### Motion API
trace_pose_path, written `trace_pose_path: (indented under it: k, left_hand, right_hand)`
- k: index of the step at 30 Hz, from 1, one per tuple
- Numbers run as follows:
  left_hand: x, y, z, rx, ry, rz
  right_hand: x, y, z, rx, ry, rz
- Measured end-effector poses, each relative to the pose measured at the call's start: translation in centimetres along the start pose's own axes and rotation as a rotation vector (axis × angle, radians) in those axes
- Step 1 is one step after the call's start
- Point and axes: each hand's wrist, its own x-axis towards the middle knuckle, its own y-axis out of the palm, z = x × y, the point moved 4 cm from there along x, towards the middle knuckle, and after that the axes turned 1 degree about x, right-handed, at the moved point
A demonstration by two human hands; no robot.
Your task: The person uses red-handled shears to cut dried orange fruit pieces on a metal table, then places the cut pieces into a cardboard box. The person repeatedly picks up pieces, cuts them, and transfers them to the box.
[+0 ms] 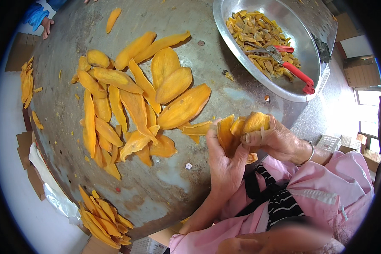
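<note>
My left hand (225, 158) grips several dried orange slices (225, 133), mango by their look, with the thumb on the near side. Close against it, my right hand (276, 139) holds more slices (256, 122) pinched between thumb and fingers. The lower ends of the held slices are partly hidden by the fingers. To the left of my hands, a loose pile of whole dried slices (131, 98) is spread over the worn metal table (165, 177). One narrow slice (197, 128) lies just beside my left fingertips.
A steel basin (238, 57) at the upper right contains small cut pieces (257, 31) and red-handled pruning shears (297, 73). A neat stack of slices (103, 219) lies at the table's lower-left edge; another bunch (26, 82) is at the far left. Another person's hand (46, 27) is at the upper left.
</note>
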Motion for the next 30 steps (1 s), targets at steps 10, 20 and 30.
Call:
trace_pose_path:
  k: [10,20,30]
  left_hand:
    - [0.1,-1.3,-1.8,0.905,0.209,0.046]
    - [2.6,-4.3,-5.7,1.697,0.750,-0.004]
    - [2.1,-3.0,-4.7,1.287,0.584,-0.165]
  right_hand:
    - [1.1,-0.7,-1.0,0.062,-0.075,-0.037]
    - [0.0,-2.2,-0.3,0.262,-0.018,-0.103]
    - [0.5,-2.2,-0.5,0.243,-0.058,-0.068]
